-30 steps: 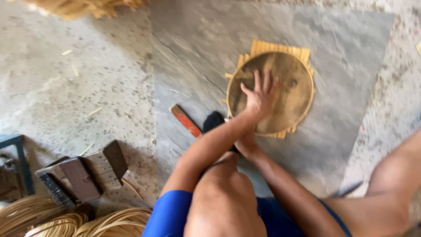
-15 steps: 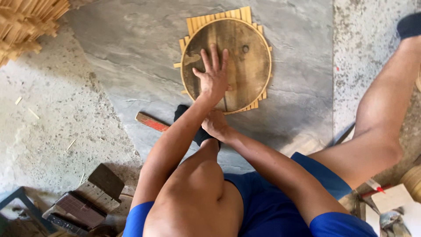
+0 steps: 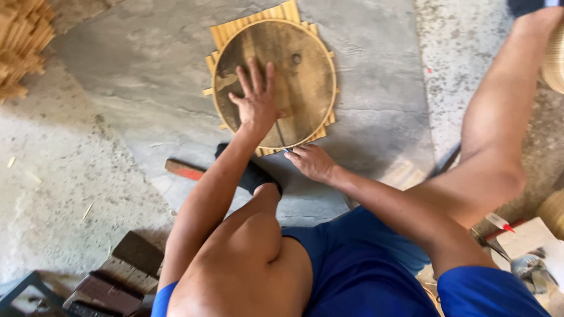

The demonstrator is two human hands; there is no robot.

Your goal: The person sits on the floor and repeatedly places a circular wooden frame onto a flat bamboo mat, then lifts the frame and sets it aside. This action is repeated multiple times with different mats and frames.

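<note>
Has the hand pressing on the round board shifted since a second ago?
No. The left hand stays flat on the round board, at its near-left part; only the camera moved.

One head view, looking straight down, close over the knees onto the floor ahead.

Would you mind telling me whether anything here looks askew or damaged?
Nothing looks damaged. The round wooden disc lies flat on a mat of bamboo slats, whose uneven ends jut past its rim. The left hand presses the disc; the right hand works at its near edge.
</note>
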